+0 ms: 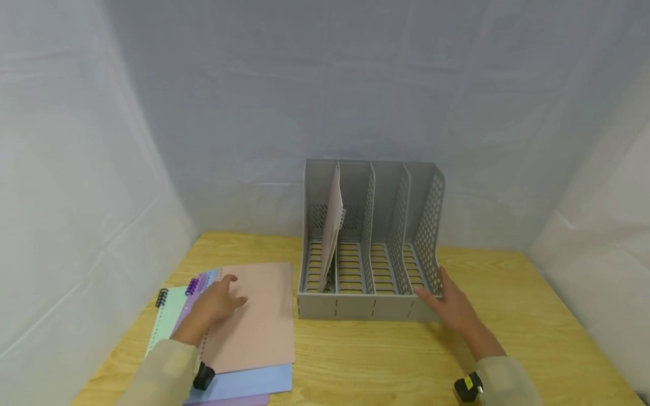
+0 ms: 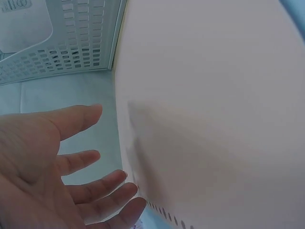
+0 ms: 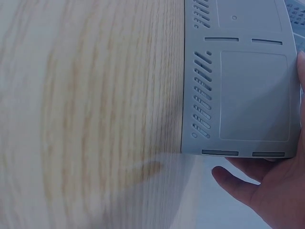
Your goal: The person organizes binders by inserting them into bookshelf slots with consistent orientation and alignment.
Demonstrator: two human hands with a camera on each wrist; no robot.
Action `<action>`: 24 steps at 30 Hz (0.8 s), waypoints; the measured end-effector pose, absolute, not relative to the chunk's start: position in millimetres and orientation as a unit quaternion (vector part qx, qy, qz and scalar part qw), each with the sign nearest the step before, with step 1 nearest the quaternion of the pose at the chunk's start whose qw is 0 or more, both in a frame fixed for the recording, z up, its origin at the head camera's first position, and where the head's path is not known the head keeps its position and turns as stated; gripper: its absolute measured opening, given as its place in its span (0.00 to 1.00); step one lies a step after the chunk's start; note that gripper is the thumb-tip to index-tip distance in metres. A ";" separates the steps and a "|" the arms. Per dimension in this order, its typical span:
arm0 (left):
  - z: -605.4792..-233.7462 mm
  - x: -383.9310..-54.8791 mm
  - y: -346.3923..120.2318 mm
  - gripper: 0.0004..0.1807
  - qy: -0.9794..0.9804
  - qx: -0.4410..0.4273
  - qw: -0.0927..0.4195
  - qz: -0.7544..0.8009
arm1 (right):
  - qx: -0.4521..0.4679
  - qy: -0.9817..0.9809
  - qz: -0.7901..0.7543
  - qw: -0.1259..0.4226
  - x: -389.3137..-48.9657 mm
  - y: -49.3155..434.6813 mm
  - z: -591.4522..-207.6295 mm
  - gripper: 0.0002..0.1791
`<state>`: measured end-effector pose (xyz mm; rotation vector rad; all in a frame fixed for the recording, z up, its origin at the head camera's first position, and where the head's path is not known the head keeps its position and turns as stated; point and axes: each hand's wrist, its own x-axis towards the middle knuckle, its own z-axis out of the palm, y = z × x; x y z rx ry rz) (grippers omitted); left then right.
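Note:
A grey file organizer point(image 1: 355, 308) with several upright compartments stands on the table. My right hand point(image 1: 454, 307) grips its front right corner, the thumb over the front rim and other fingers at the outer side wall. In the right wrist view, fingers reach around the end of the organizer's front panel point(image 3: 255, 95). My left hand point(image 1: 215, 304), fingers spread and slightly bent, is over the left part of a pink-covered notebook point(image 1: 261, 321). This notebook lies on top of a stack. In the left wrist view, the hand point(image 2: 62, 167) holds nothing, fingertips close to the notebook's holed edge.
Under the pink notebook lie a blue notebook point(image 1: 254, 382), a purple spiral one point(image 1: 190, 307) and a mint green spiral one point(image 1: 165, 316). A thin pale pink notebook point(image 1: 331, 231) leans in the organizer's leftmost compartment. White sheeting point(image 1: 254, 113) surrounds the wooden table point(image 1: 365, 361) at back and sides.

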<state>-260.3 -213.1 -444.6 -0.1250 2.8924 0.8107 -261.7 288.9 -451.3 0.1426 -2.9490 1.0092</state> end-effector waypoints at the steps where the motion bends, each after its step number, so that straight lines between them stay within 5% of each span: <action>1: -444.3 -259.7 -213.6 0.34 0.960 -0.044 0.070 0.267 | 0.047 -0.945 0.323 0.012 -262.0 289.1 -451.6 0.54; 24: -446.6 -256.7 -221.0 0.41 0.964 -0.062 0.085 0.244 | 0.050 -0.947 0.316 0.019 -265.0 289.7 -454.7 0.54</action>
